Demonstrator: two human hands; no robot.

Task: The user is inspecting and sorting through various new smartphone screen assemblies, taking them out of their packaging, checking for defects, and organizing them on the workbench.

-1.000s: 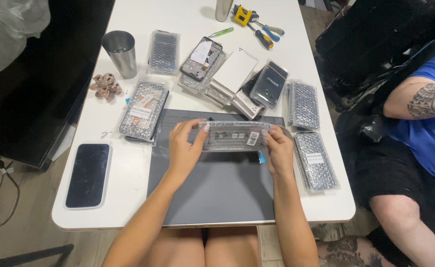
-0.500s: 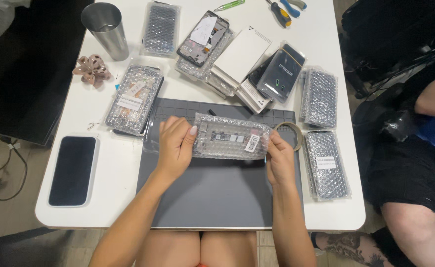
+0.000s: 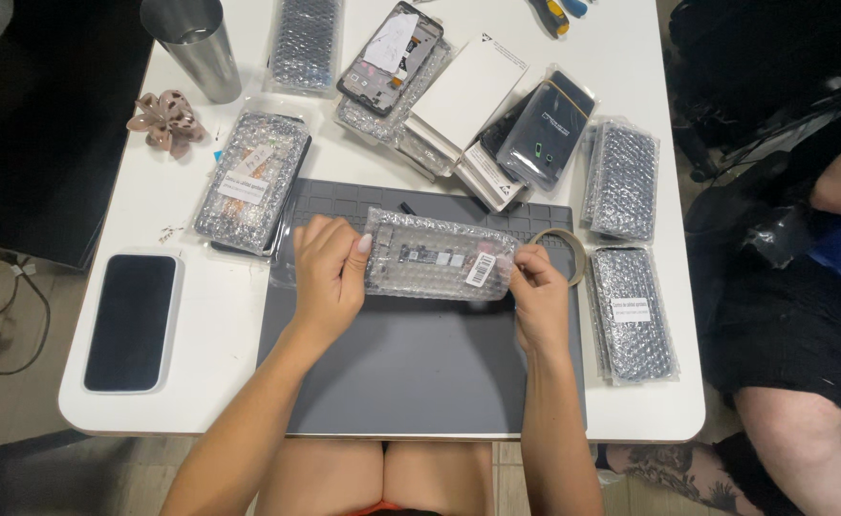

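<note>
Both hands have drawn the bubble-wrapped phone part (image 3: pixel 437 255) slightly nearer the person since a moment ago. It lies crosswise over the grey work mat (image 3: pixel 420 373), the left hand (image 3: pixel 328 272) gripping its nine o'clock end and the right hand (image 3: pixel 537 287) pinching its three o'clock end. A tape roll (image 3: pixel 562 250) sits just beside the right fingers. Toward six o'clock the mat offers bare room; wrapped packets (image 3: pixel 633 311) crowd the three o'clock edge.

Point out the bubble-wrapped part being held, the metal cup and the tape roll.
bubble-wrapped part (image 3: pixel 435 255), head view, middle of the wrap.
metal cup (image 3: pixel 196 53), head view, on its side wall.
tape roll (image 3: pixel 573 250), head view, right rim.
</note>
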